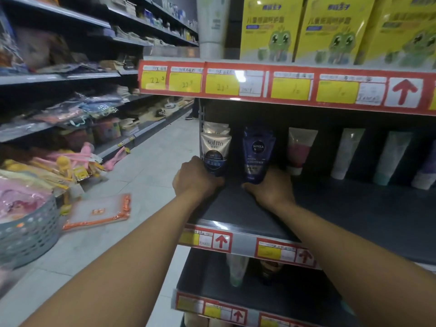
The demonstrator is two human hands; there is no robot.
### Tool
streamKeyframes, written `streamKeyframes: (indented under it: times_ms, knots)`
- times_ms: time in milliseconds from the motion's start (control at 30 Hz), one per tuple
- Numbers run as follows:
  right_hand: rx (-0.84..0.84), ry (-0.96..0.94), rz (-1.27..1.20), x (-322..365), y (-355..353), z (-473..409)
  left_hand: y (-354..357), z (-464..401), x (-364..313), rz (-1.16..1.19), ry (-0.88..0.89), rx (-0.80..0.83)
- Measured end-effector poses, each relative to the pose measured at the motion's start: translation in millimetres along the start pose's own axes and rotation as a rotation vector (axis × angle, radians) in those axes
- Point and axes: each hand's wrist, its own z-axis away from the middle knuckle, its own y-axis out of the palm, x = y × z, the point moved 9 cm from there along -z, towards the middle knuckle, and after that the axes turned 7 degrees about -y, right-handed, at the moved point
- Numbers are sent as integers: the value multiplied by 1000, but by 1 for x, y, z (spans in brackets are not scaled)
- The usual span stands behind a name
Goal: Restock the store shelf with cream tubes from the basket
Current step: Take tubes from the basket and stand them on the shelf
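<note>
floor (151, 166): pale tiles, left of the hands | aisle shelving (70, 76): far left, packed goods | yellow boxes (330, 29): above the hands | price-label strip (283, 87): red, just below boxes | light: dim

White Softto tube (215, 153) and blue Nivea tube (258, 153) upright, cap-down, apart on dark shelf (354, 208).

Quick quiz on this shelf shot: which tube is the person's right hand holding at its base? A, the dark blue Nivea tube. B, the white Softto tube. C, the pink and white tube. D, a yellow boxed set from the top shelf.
A: the right hand grips the bottom of the dark blue Nivea tube, while the left hand holds the white Softto tube.
</note>
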Motion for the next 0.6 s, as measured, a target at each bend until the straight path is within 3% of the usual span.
streamKeyframes:
  times_ms: [600]
  knots:
    - [-48, -83, -80, -1, -3, 0, 2, 0, 1, 121, 95, -62]
